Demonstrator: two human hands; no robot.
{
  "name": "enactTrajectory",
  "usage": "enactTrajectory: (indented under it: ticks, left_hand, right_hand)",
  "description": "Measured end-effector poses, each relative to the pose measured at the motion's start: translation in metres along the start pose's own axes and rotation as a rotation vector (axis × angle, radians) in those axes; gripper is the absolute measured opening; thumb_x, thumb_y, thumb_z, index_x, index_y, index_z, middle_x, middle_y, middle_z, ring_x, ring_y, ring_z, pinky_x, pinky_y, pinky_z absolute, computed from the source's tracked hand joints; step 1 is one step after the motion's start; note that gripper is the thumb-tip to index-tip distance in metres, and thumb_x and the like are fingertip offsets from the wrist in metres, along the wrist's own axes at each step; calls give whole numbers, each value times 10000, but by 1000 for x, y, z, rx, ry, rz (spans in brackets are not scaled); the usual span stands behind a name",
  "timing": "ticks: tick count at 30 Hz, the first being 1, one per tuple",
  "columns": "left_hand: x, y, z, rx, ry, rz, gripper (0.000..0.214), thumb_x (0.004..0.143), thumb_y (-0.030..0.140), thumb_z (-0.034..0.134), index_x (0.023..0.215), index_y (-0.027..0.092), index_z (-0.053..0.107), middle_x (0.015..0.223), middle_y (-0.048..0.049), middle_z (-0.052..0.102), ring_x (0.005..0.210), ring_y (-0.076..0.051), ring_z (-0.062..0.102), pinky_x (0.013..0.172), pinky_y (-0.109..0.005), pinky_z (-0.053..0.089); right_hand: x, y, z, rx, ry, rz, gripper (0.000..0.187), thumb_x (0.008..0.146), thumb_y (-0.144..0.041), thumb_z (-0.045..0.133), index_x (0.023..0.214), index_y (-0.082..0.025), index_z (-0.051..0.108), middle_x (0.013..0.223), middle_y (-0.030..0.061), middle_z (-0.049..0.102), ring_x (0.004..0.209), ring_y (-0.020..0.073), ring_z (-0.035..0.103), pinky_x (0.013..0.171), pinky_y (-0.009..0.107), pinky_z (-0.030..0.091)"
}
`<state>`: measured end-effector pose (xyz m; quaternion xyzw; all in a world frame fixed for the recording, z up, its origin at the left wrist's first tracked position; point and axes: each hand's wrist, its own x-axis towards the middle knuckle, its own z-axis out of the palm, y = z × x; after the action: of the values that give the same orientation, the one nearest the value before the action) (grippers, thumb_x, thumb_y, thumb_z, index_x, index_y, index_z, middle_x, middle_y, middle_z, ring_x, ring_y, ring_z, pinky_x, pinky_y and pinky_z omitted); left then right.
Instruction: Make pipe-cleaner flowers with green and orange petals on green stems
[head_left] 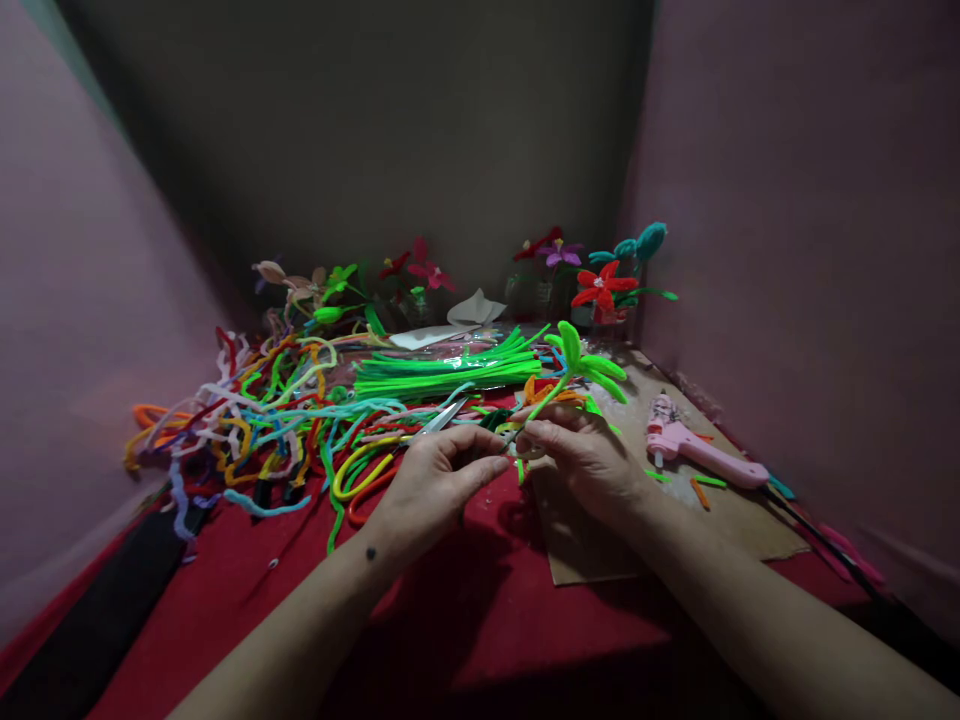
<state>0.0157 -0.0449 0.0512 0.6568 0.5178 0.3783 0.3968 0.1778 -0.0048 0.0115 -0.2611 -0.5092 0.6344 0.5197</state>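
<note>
A bright green pipe-cleaner flower (571,368) is held upright and tilted over the table, its petals at the top. My right hand (581,455) pinches its stem between thumb and fingers. My left hand (454,475) is closed at the stem's lower end, thumb against fingertips, close to the right fingertips. Just behind my left hand lie scissors (444,415) with light blades, partly covered. Yellow and orange loops (367,478) sit beside that hand. A bundle of green pipe cleaners (450,372) in clear wrapping lies beyond both hands.
Tangled coloured pipe cleaners (255,410) heap up at left. A pink glue gun (697,450) lies on cardboard (600,550) at right, its cord trailing. Finished flowers, including a red flower (604,287), stand along the back. A red cloth (420,620) covers the table; walls close both sides.
</note>
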Motion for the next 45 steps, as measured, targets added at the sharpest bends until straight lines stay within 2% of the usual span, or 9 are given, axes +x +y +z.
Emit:
enactTrajectory:
  ticks: [7, 11, 18, 23, 26, 29, 32, 45]
  left_hand:
    - [-2, -1, 3, 73, 39, 30, 156, 743, 278, 578, 747, 151, 667, 708, -9, 646, 685, -139, 560, 653, -236, 428]
    - [-4, -5, 3, 102, 47, 59, 178, 773, 288, 554, 766, 158, 675, 721, -12, 652, 698, -142, 554, 659, -237, 422]
    - [-4, -3, 4, 67, 47, 67, 156, 778, 248, 541, 737, 152, 656, 680, 3, 601, 660, -120, 512, 630, -220, 395]
    - [-3, 0, 1, -3, 4, 0, 145, 759, 250, 563, 695, 140, 633, 630, 17, 536, 613, -99, 451, 577, -210, 350]
    - [-1, -4, -3, -115, -83, -99, 180, 735, 307, 607, 695, 133, 621, 577, 34, 483, 529, -72, 382, 501, -203, 297]
    - [3, -12, -6, -257, -172, -192, 213, 712, 340, 636, 683, 132, 602, 510, 51, 433, 453, -52, 312, 442, -202, 230]
    - [5, -20, -5, -378, -229, -244, 202, 699, 321, 651, 675, 127, 597, 512, 42, 469, 432, -41, 318, 427, -196, 207]
    - [6, -21, -1, -465, -216, -242, 182, 695, 298, 657, 681, 131, 584, 555, 35, 504, 420, -30, 333, 419, -193, 209]
  right_hand:
    - [-2, 2, -1, -33, -51, -20, 92, 744, -225, 615, 790, -185, 683, 696, 3, 637, 686, 133, 572, 706, 288, 428]
    - [-3, -1, -2, -11, -73, 20, 177, 726, -205, 603, 876, -185, 697, 738, 20, 663, 717, 151, 589, 731, 312, 425]
    - [-3, -2, -3, 23, -87, 53, 212, 729, -180, 570, 897, -189, 700, 734, 21, 650, 666, 145, 563, 660, 298, 418]
    - [-3, -2, -5, -27, -96, 40, 199, 714, -184, 583, 865, -182, 712, 713, 28, 645, 665, 148, 550, 648, 293, 411]
    - [-3, -2, -6, -44, -103, 35, 206, 696, -168, 583, 856, -174, 713, 633, 13, 618, 600, 130, 523, 615, 281, 394]
    - [-3, -2, -6, -51, -96, 46, 221, 678, -151, 583, 850, -186, 715, 646, 9, 629, 611, 132, 534, 612, 280, 394]
    - [-3, -3, -5, -55, -100, 43, 218, 675, -134, 585, 835, -197, 720, 628, -2, 625, 608, 121, 532, 612, 269, 393]
    - [-2, -3, -7, -160, -113, 9, 168, 709, -153, 559, 785, -178, 707, 613, -5, 591, 574, 112, 473, 565, 255, 352]
